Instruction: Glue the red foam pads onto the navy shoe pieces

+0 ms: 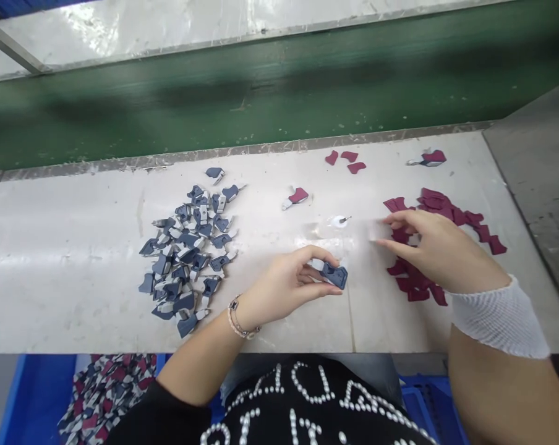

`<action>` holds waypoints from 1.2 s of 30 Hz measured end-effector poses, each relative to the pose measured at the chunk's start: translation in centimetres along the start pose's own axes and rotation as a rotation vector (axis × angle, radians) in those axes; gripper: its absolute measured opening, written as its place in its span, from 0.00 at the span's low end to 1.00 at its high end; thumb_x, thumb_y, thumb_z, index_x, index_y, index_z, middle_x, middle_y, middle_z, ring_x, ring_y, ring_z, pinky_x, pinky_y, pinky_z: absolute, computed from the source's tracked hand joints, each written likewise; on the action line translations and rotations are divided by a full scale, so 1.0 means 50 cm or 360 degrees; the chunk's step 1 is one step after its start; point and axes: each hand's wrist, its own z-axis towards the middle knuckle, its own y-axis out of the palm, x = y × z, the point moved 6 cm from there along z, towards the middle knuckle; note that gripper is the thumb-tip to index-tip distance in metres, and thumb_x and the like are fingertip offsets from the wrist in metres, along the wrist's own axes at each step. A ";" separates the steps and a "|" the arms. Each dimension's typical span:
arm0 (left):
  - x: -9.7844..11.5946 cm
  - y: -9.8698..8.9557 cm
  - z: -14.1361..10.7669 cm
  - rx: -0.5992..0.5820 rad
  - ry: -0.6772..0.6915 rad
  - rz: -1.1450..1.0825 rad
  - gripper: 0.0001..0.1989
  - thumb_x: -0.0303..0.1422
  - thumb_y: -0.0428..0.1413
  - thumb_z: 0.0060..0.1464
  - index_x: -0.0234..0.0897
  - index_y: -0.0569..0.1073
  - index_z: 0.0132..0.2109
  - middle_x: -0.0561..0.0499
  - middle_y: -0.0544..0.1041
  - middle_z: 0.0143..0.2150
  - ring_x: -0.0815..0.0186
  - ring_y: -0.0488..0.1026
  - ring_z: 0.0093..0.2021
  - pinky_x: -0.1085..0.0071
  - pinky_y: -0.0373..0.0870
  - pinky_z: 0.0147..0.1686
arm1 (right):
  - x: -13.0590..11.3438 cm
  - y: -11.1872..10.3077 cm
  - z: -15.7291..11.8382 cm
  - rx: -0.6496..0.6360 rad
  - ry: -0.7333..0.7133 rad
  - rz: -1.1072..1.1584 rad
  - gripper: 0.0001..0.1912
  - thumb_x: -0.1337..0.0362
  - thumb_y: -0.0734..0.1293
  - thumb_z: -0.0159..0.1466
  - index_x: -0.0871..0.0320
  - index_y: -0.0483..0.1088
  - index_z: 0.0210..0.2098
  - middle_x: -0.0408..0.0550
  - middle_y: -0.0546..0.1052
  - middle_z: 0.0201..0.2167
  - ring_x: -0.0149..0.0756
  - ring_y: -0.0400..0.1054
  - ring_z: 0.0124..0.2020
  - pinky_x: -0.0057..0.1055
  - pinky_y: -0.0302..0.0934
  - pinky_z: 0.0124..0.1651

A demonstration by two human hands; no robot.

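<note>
Pale surface [66, 247] stretches beneath your hands, backed by a green strip [261, 105] beyond them. Your left hand [279, 281] pinches a navy-and-grey plastic part [334, 276] between curled fingers and thumb, its hollow navy end showing past the fingertips. Your right hand [432, 250], a white mesh band [497, 315] at its wrist, reaches in from the other side with thumb and forefinger slightly apart; blur at the tips makes it impossible to tell whether they hold anything.

Beneath and beyond that right hand lie scattered flat maroon pieces [439, 201]. A heap of navy-and-grey parts [182, 238] sits to the left of your left hand. Just beyond the gap between your hands is a white round object with a dark tip [341, 220]; farther out, to its left, rests a maroon-faced grey part [298, 196]. Below your left forearm, a blue bin [29, 395] holds mixed parts.

The held part looks light and stiff, likely moulded plastic and perhaps a little slick; its opposite outer sides, where you grip now, seem the surest hold, leaving the recess clear. The maroon pieces appear thin and light, best lifted by their edges.
</note>
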 end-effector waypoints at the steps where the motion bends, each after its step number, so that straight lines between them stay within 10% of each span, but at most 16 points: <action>1: -0.003 0.003 0.001 -0.0018 -0.0005 0.0007 0.18 0.35 0.69 0.55 0.38 0.74 0.49 0.46 0.83 0.47 0.62 0.86 0.43 0.66 0.86 0.46 | 0.011 -0.004 -0.005 0.0003 0.0019 -0.0040 0.20 0.46 0.71 0.62 0.56 0.73 0.43 0.63 0.78 0.44 0.61 0.71 0.48 0.56 0.65 0.49; 7: -0.010 0.004 0.009 0.0023 0.0082 0.0058 0.18 0.35 0.71 0.51 0.36 0.76 0.47 0.45 0.82 0.51 0.62 0.85 0.42 0.66 0.87 0.45 | 0.029 -0.010 -0.006 0.0022 0.0066 -0.0066 0.18 0.46 0.69 0.65 0.53 0.72 0.43 0.55 0.78 0.37 0.44 0.72 0.35 0.38 0.66 0.34; 14: -0.008 -0.011 0.014 0.0131 0.0121 0.0156 0.18 0.36 0.71 0.51 0.37 0.76 0.46 0.47 0.82 0.48 0.65 0.85 0.40 0.69 0.87 0.42 | 0.056 -0.019 0.007 -0.0083 0.0111 -0.0096 0.16 0.48 0.71 0.64 0.53 0.74 0.30 0.53 0.79 0.32 0.42 0.72 0.32 0.37 0.62 0.31; 36: 0.011 -0.018 0.001 0.0209 0.0274 -0.0191 0.16 0.30 0.72 0.50 0.37 0.76 0.45 0.48 0.80 0.47 0.64 0.84 0.45 0.73 0.87 0.43 | 0.106 -0.035 -0.044 -0.0284 0.0224 -0.0065 0.15 0.47 0.74 0.63 0.51 0.78 0.37 0.50 0.80 0.33 0.39 0.73 0.30 0.35 0.65 0.30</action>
